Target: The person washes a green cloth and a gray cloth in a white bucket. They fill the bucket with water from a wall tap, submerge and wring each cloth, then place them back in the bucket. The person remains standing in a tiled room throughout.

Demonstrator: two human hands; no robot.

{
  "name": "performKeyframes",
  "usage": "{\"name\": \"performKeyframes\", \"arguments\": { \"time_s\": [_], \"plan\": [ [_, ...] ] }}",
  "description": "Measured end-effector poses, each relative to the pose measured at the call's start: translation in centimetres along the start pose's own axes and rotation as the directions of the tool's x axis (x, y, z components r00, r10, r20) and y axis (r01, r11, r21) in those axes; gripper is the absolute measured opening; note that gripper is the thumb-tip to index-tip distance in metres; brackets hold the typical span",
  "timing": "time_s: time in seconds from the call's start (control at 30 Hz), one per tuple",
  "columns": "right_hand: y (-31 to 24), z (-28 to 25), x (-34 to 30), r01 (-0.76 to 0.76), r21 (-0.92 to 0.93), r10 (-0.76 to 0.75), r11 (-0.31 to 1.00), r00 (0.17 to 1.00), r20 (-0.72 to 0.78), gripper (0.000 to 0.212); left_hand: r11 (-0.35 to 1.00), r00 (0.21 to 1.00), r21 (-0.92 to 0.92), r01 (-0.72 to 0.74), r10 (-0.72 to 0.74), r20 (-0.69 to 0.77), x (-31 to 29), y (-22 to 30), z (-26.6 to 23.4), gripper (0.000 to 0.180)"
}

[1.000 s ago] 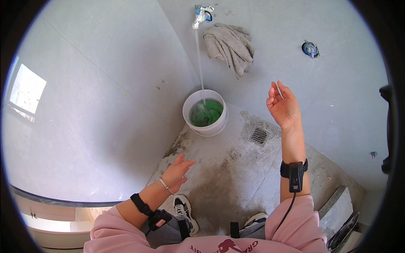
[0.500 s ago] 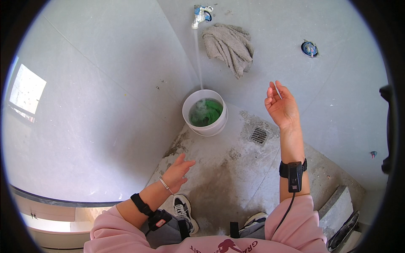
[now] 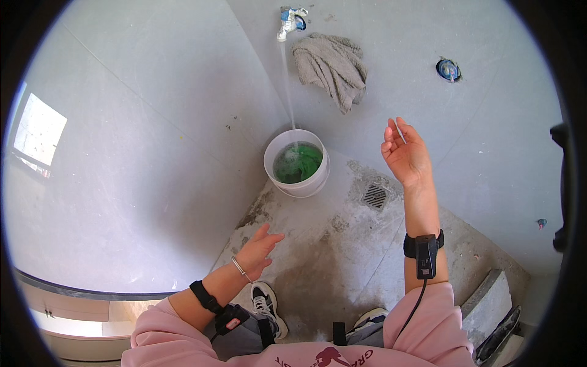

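My left hand (image 3: 257, 250) hovers above the floor, fingers apart and holding nothing. Raised on the right, my right hand (image 3: 408, 156) is empty too, its palm turned up and its fingers loosely curled. Between and beyond them a white bucket (image 3: 317, 180) stands in the corner. Inside it are water and something green (image 3: 309, 164); whether the green thing is cloth I cannot tell. A stream of water (image 3: 287, 85) falls into the bucket from a whitish tap (image 3: 285, 27) on the wall. Neither hand touches the bucket.
A grey towel (image 3: 333, 67) hangs beside the tap. A drain grate (image 3: 375, 197) lies in the stained concrete floor (image 3: 330, 269), right of the bucket. Pipe openings (image 3: 449, 70) show in the right wall. Slabs (image 3: 486, 300) lean at the lower right, near my feet.
My right hand has shifted very slightly left. Water keeps running, and its swirl and foam in the bucket look different. My left hand stays in place.
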State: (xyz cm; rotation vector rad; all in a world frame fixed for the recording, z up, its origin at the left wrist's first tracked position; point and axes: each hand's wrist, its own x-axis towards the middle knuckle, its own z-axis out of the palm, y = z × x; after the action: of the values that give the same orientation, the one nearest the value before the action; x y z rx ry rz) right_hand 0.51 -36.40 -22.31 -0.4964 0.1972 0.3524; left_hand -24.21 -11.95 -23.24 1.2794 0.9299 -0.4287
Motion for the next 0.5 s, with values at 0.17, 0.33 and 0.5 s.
{"name": "performKeyframes", "arguments": {
  "time_s": [0.17,0.33,0.5],
  "plan": [
    [0.11,0.01,-0.01,-0.005,0.002,0.005,1.000,1.000,-0.003,0.037,1.000,1.000,0.005,0.006,-0.006,0.005,-0.05,0.03,0.03,0.089],
    [0.14,-0.10,0.07,-0.021,0.016,0.021,1.000,1.000,-0.010,0.024,1.000,1.000,0.001,0.009,-0.009,0.014,-0.04,0.07,0.13,0.089],
    [0.17,-0.21,0.15,-0.023,0.012,0.023,1.000,1.000,-0.005,0.023,1.000,1.000,0.002,0.011,-0.011,0.010,0.08,0.05,0.15,0.090]
  ]
}}
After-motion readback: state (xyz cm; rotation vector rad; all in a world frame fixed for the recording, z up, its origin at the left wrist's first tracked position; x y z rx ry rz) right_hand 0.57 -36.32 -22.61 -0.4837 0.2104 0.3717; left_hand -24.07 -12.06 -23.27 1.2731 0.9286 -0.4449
